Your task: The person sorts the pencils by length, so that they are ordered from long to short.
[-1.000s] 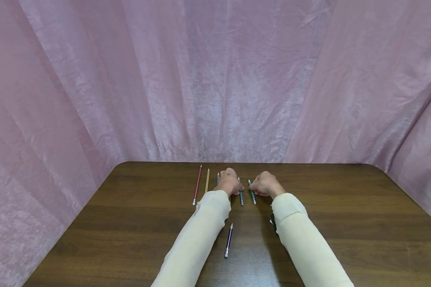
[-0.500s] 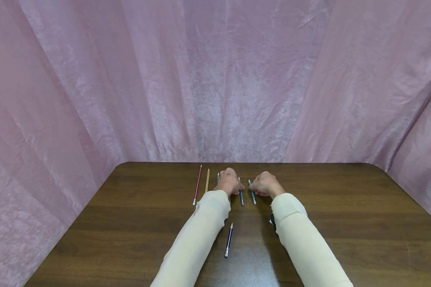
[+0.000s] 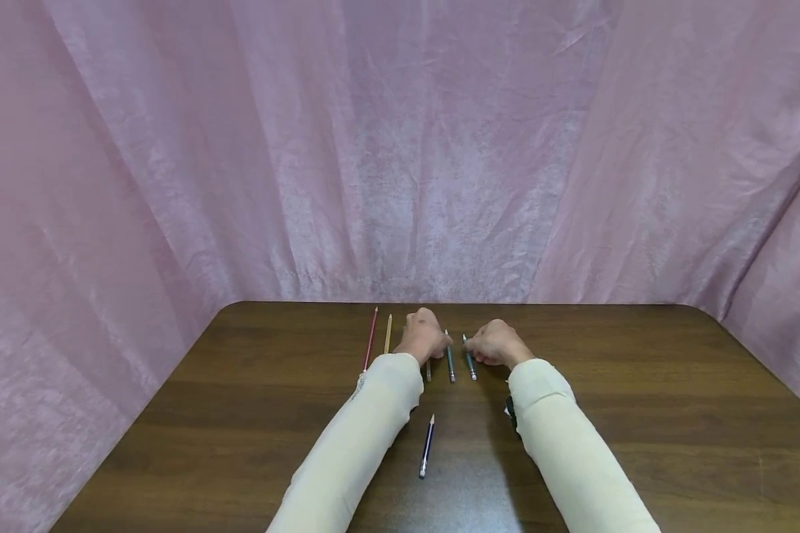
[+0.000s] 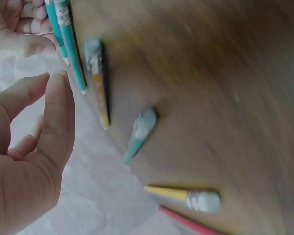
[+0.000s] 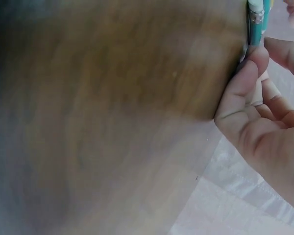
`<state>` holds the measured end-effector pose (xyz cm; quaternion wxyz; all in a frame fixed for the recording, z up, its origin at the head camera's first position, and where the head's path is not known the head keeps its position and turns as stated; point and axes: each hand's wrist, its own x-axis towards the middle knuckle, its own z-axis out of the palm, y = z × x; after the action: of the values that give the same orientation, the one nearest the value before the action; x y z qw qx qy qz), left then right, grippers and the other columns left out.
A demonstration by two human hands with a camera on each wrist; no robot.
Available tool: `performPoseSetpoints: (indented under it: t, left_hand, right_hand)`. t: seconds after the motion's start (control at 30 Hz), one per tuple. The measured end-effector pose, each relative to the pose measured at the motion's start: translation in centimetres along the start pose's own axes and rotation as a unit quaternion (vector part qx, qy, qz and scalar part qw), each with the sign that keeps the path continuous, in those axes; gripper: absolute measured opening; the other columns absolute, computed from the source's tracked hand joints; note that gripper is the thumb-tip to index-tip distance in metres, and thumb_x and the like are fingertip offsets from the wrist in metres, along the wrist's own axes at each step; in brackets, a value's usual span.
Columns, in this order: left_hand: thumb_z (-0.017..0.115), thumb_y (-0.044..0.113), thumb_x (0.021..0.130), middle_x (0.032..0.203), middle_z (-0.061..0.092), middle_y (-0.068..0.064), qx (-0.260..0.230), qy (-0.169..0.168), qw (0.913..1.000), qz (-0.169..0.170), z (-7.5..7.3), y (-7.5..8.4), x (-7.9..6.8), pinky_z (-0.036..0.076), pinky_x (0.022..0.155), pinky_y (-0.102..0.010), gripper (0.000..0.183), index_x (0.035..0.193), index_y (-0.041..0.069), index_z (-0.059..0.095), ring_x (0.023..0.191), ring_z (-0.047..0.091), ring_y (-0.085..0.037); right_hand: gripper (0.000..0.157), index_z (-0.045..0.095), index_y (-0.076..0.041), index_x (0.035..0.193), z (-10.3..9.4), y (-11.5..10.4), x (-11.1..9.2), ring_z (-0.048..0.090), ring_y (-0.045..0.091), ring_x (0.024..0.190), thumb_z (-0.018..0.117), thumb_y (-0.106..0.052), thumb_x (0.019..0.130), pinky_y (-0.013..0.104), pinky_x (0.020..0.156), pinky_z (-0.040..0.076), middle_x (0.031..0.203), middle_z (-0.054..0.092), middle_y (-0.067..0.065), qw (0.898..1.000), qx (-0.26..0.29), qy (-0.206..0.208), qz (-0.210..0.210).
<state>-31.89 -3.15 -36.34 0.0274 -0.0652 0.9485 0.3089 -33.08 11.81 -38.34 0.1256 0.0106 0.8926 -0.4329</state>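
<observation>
In the head view my left hand (image 3: 421, 337) is over the row of pencils, just left of a teal pencil (image 3: 450, 361). The left wrist view shows its thumb and index fingertips close together with nothing between them, near that teal pencil (image 4: 71, 49). My right hand (image 3: 498, 343) pinches the rightmost teal pencil (image 3: 470, 364), which lies on the table; the right wrist view shows this pencil's white eraser end (image 5: 256, 17) above the fingertips. A brown pencil (image 4: 99, 81) lies partly under my left hand in the head view.
Left of the hands lie a yellow pencil (image 3: 388, 334) and a red pencil (image 3: 370, 340). A teal pencil with a grey eraser (image 4: 141, 131) shows in the left wrist view. Nearer on the wooden table (image 3: 207, 444) lies a dark blue pencil (image 3: 427, 448). A pink curtain (image 3: 400, 148) hangs behind.
My left hand has shifted slightly away from the teal pencil beside it, and its sleeve now covers the red pencil's lower end. My right hand stays at its pencil.
</observation>
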Motion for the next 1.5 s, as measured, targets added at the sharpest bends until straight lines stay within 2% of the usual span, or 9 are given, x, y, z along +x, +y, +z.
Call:
performPoseSetpoints:
  t: [0.13, 0.23, 0.37, 0.57, 0.67, 0.73, 1.03, 1.2, 1.5]
  left_hand:
    - [0.080, 0.020, 0.085, 0.082, 0.065, -0.009, -0.012, -0.012, 0.9997, 0.018, -1.4, -0.5, -0.4, 0.056, 0.079, -0.029, 0.022, 0.070, 0.005, 0.074, 0.078, 0.061, -0.019]
    - [0.078, 0.016, 0.086, 0.076, 0.071, -0.008, -0.055, -0.023, 0.9979, 0.026, -2.6, -1.0, -0.6, 0.054, 0.093, -0.032, 0.017, 0.076, 0.002, 0.078, 0.073, 0.068, -0.016]
    - [0.078, 0.012, 0.087, 0.071, 0.073, -0.008, -0.118, -0.040, 0.9917, 0.033, -3.9, -2.0, -1.1, 0.059, 0.087, -0.037, 0.014, 0.085, -0.002, 0.079, 0.062, 0.071, -0.015]
    - [0.077, 0.017, 0.088, 0.066, 0.072, -0.005, -0.098, -0.043, 0.9914, 0.075, -5.6, -3.7, -2.8, 0.058, 0.091, -0.037, 0.016, 0.084, 0.001, 0.079, 0.066, 0.072, -0.017]
    - [0.077, 0.015, 0.088, 0.070, 0.073, -0.007, -0.116, -0.057, 0.9881, 0.084, -6.4, -4.5, -3.7, 0.062, 0.076, -0.035, 0.016, 0.087, -0.001, 0.077, 0.072, 0.074, -0.024]
    - [0.076, 0.014, 0.089, 0.074, 0.073, -0.009, -0.122, -0.065, 0.9865, 0.088, -7.0, -5.0, -4.3, 0.063, 0.073, -0.035, 0.015, 0.086, -0.001, 0.077, 0.074, 0.074, -0.025]
    - [0.076, 0.012, 0.087, 0.077, 0.074, -0.011, -0.142, -0.069, 0.9826, 0.098, -8.9, -7.7, -7.2, 0.063, 0.066, -0.035, 0.010, 0.081, 0.004, 0.076, 0.069, 0.073, -0.023]
    - [0.077, 0.009, 0.085, 0.076, 0.073, -0.012, -0.153, -0.065, 0.9822, 0.088, -9.6, -10.5, -8.6, 0.063, 0.065, -0.037, 0.010, 0.083, 0.000, 0.073, 0.067, 0.071, -0.022]
    - [0.079, 0.012, 0.085, 0.075, 0.072, -0.010, -0.145, -0.074, 0.9836, 0.079, -11.1, -14.5, -11.0, 0.063, 0.062, -0.036, 0.013, 0.086, 0.002, 0.071, 0.067, 0.070, -0.020]
  right_hand:
    - [0.014, 0.069, 0.006, 0.093, -0.8, -0.2, -0.6, 0.052, 0.005, 0.051, 0.064, -0.007, 0.092, 0.016, 0.049, 0.048, 0.058, 0.058, -0.002, 0.999, 0.029, -0.022, -0.008]
    - [0.016, 0.068, 0.007, 0.092, -1.4, -0.2, -1.0, 0.051, 0.004, 0.051, 0.064, -0.008, 0.092, 0.015, 0.048, 0.047, 0.057, 0.057, -0.003, 0.999, 0.014, -0.022, -0.031]
    - [0.017, 0.069, 0.008, 0.090, -1.7, -0.3, -1.7, 0.053, 0.005, 0.052, 0.063, -0.008, 0.092, 0.016, 0.049, 0.049, 0.059, 0.059, -0.002, 0.998, -0.003, -0.021, -0.065]
    - [0.018, 0.069, 0.010, 0.094, -1.6, -1.0, -3.9, 0.057, 0.010, 0.058, 0.061, -0.007, 0.094, 0.021, 0.053, 0.051, 0.066, 0.064, 0.004, 0.992, -0.011, -0.056, -0.108]
    - [0.017, 0.069, 0.008, 0.091, -1.5, -1.5, -5.3, 0.057, 0.012, 0.061, 0.060, -0.007, 0.095, 0.024, 0.055, 0.052, 0.077, 0.069, 0.009, 0.989, -0.013, -0.075, -0.124]
    - [0.016, 0.068, 0.005, 0.088, -1.4, -1.8, -6.3, 0.058, 0.012, 0.062, 0.058, -0.006, 0.094, 0.026, 0.056, 0.053, 0.084, 0.071, 0.011, 0.987, -0.009, -0.084, -0.133]
    - [0.013, 0.068, 0.002, 0.083, -0.1, -2.1, -9.9, 0.059, 0.011, 0.062, 0.066, -0.009, 0.090, 0.030, 0.057, 0.057, 0.070, 0.065, 0.005, 0.980, -0.004, -0.109, -0.166]
    - [0.014, 0.067, 0.002, 0.080, 0.8, -1.9, -11.3, 0.058, 0.011, 0.057, 0.068, -0.009, 0.088, 0.031, 0.055, 0.058, 0.066, 0.065, 0.004, 0.975, -0.010, -0.137, -0.173]
    - [0.021, 0.067, -0.002, 0.071, 3.5, -0.7, -12.4, 0.056, 0.009, 0.051, 0.074, -0.013, 0.087, 0.026, 0.048, 0.055, 0.058, 0.060, -0.001, 0.975, -0.052, -0.166, -0.135]
